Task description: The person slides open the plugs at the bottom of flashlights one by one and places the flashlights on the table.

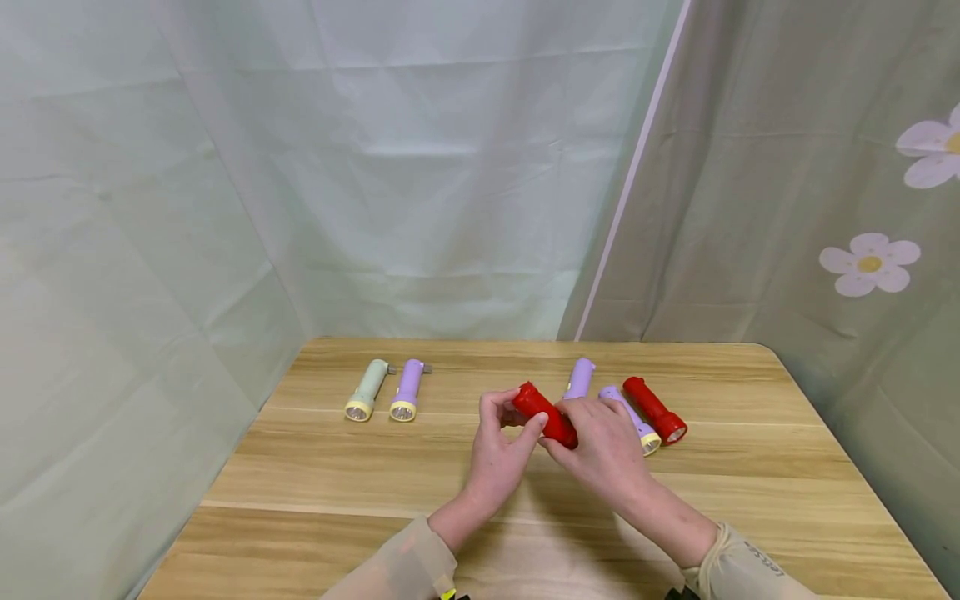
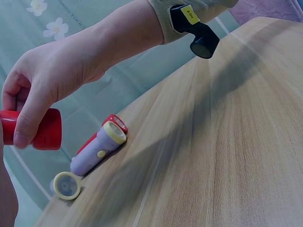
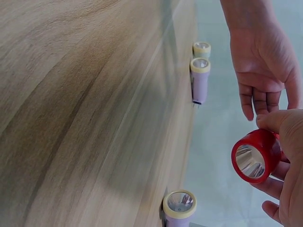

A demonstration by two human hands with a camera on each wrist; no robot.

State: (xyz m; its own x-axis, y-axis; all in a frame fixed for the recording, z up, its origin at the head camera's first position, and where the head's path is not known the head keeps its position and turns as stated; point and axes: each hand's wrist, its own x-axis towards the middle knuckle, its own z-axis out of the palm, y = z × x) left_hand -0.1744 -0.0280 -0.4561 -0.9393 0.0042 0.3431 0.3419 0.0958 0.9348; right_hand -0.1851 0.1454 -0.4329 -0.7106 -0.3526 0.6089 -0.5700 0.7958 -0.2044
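Note:
A red flashlight (image 1: 534,406) is held tilted above the table between both hands, its lens (image 3: 250,161) facing down and right. My right hand (image 1: 606,440) grips it around the lamp end, thumb along the near side. Thumb and fingers of my left hand (image 1: 498,457) pinch its tail end. The lens shows plainly in the right wrist view; in the head view the right fingers hide it. Just beyond the right hand lie a purple flashlight (image 1: 648,440) with a cream rim, another purple flashlight (image 1: 580,377) partly hidden, and a second red flashlight (image 1: 654,410).
On the table's left side lie a pale green flashlight (image 1: 370,385) and a purple flashlight (image 1: 408,387), each with a small metal plug sticking out at the tail. Curtains (image 1: 450,183) stand behind the wooden table (image 1: 337,500) and along its sides.

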